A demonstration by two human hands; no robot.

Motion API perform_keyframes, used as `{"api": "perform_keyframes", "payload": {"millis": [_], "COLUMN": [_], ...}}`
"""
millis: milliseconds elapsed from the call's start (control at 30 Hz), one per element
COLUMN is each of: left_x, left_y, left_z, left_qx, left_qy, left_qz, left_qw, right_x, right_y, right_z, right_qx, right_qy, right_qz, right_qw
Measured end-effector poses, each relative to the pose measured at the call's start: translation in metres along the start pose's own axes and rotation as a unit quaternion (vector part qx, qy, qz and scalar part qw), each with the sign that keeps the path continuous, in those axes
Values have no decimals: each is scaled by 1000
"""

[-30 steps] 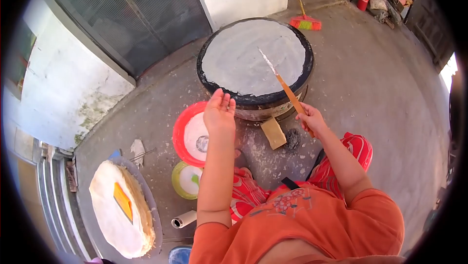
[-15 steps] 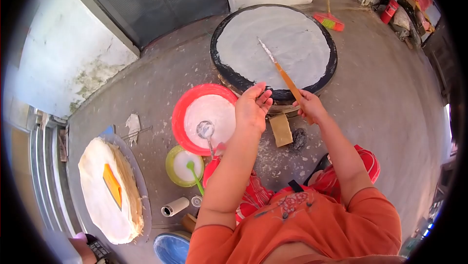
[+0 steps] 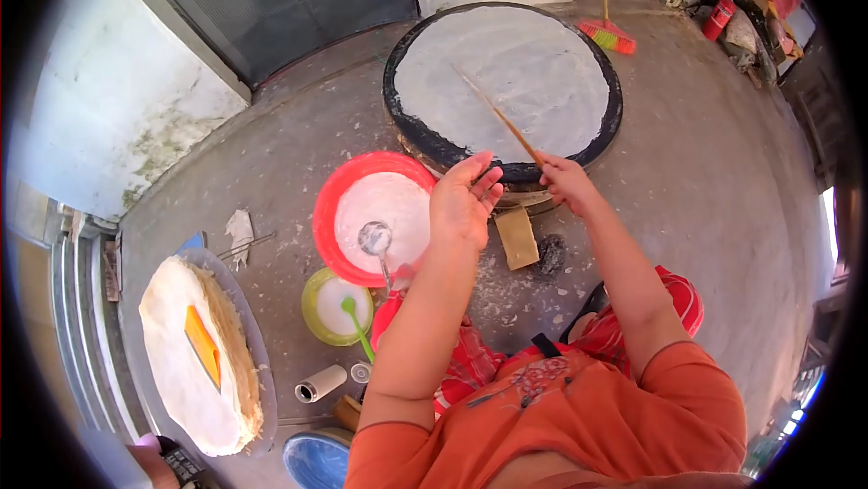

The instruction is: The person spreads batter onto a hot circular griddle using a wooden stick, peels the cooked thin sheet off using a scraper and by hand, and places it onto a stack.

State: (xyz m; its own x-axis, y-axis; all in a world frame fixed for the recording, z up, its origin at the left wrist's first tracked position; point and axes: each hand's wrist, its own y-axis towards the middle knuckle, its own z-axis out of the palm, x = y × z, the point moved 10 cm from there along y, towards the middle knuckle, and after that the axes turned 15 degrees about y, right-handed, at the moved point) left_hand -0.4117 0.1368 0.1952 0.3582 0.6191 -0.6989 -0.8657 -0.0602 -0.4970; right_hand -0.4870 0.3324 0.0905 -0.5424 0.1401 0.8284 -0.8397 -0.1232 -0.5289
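A round black griddle point(image 3: 396, 120) has a thin sheet of white batter point(image 3: 506, 64) spread over nearly all its top. My right hand point(image 3: 568, 183) is closed around the near end of a long wooden spatula point(image 3: 514, 127). The spatula, seen nearly edge-on, reaches across the batter, its pale tip near the middle; I cannot tell whether the tip touches it. My left hand point(image 3: 463, 204) is open, palm up with fingers loosely curled, in front of the griddle's near edge. Below and left of it is a red basin point(image 3: 327, 236) of white batter with a metal ladle point(image 3: 374, 238).
Left on the floor, a stack of thin pale sheets point(image 3: 172, 353) bears an orange scraper point(image 3: 204, 344). A yellow-green bowl point(image 3: 316, 326) holds a green spoon point(image 3: 358, 322). Nearby are a white cylinder point(image 3: 321, 382) and a blue basin point(image 3: 312, 462). A broom point(image 3: 608, 35) stands behind the griddle.
The spatula has turned from its broad face toward its edge, and its tip has swung slightly left. My right hand has moved a little up and left; my left hand stays open.
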Motion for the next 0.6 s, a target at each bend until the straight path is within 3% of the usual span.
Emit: {"api": "perform_keyframes", "payload": {"millis": [67, 100, 133, 200, 233, 267, 300, 433, 600], "left_x": [0, -2, -2, -1, -2, 0, 0, 0, 0], "left_y": [-1, -1, -1, -1, -1, -2, -2, -4, -5], "left_z": [-3, -2, -1, 0, 0, 2, 2, 1, 2], "left_qx": [-2, -1, 0, 4, 3, 8, 8, 4, 10], "left_qy": [3, 6, 9, 13, 15, 19, 19, 23, 31], "left_qz": [0, 4, 6, 5, 8, 3, 4, 6, 13], "left_qw": [1000, 1000, 1000, 1000, 1000, 1000, 1000, 1000, 999], "right_x": [-16, -1, 16, 24, 7, -21, -22, -24, -29], "right_y": [6, 5, -14, -54, -45, -48, -60, -71, -88], "right_z": [-24, -34, -28, -3, -8, -5, -11, -77, -123], "right_qx": [-32, -71, -108, -55, 9, 73, 47, -52, -102], "right_qy": [30, -133, -291, -339, -244, -129, -36, 116, 137], "right_qz": [7, -156, -308, -505, -321, -119, -79, -100, -88], "right_qw": [999, 976, 900, 792, 915, 982, 995, 987, 981]}}
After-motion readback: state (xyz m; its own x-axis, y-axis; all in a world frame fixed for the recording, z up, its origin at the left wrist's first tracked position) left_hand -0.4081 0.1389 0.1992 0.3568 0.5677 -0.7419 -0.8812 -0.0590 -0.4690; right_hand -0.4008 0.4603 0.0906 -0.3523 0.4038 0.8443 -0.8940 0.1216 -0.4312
